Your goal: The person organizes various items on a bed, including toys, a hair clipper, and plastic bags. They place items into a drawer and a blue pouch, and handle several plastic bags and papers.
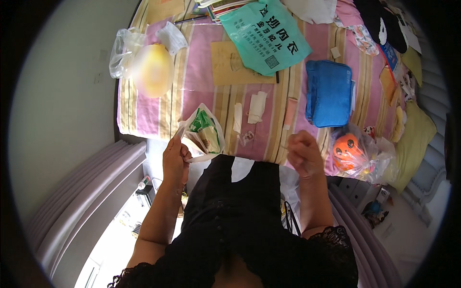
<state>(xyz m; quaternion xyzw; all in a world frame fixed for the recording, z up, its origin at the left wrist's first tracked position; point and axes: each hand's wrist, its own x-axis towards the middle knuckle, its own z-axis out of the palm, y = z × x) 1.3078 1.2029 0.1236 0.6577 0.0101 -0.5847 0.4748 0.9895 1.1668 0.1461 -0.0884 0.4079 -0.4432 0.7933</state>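
Observation:
My left hand (175,158) is closed on the rim of a white plastic bag (218,128), which gapes at the bed's near edge. Inside it lie a green-and-white packet (204,122) and some pale, paper-like pieces. My right hand (304,152) is raised over the near edge with its fingers curled together. A small thin pale bit sticks out at its fingertips, too small to name. Between my hands lie a folded white tissue (257,107), a narrow white strip (237,117) and a small crumpled clear wrapper (247,138). A pink tube (290,113) rests just beyond my right hand.
On the striped bedspread (192,96) are a blue zip case (329,93), a teal plastic bag (266,36) over a brown envelope (223,67), and a yellow rounded object (153,71). An orange toy (349,151) in clear plastic sits at right. Clothes (384,21) pile up far right.

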